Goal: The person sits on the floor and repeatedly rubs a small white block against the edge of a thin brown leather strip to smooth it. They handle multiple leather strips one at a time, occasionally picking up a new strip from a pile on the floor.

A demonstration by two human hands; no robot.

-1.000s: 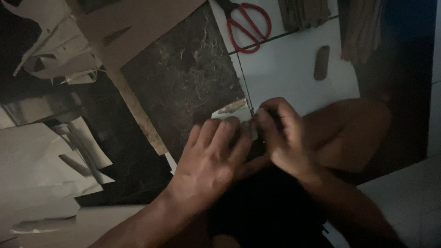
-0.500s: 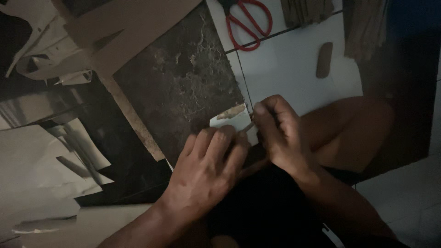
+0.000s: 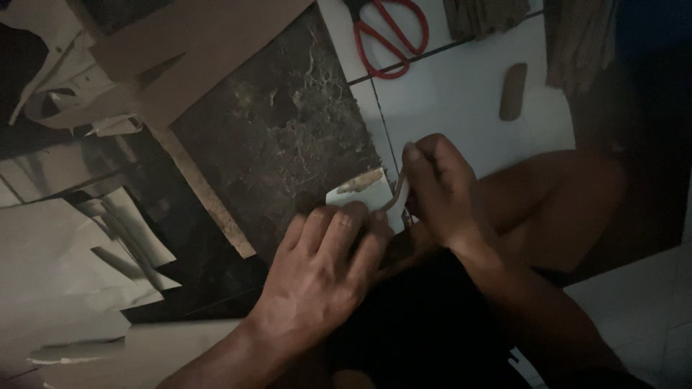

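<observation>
My left hand (image 3: 321,277) lies flat, fingers together, pressing down a small pale piece of card (image 3: 358,191) at the edge of a dark marbled board (image 3: 277,137). My right hand (image 3: 436,187) is closed around a thin pale strip (image 3: 398,193) that curls up from the card's right edge, pinched between thumb and fingers. Both hands sit just in front of my bent knee (image 3: 569,202). The part of the card under my left fingers is hidden.
Red-handled scissors (image 3: 389,32) lie on the white tiled floor (image 3: 454,101) at the top. A small brown oblong object (image 3: 512,91) rests to their right. A brown cardboard sheet (image 3: 194,50) lies top left, and pale paper offcuts (image 3: 79,266) are spread at the left.
My right hand has lifted and pulled the pale strip up off the card. My left hand has slid slightly lower and stays pressed flat.
</observation>
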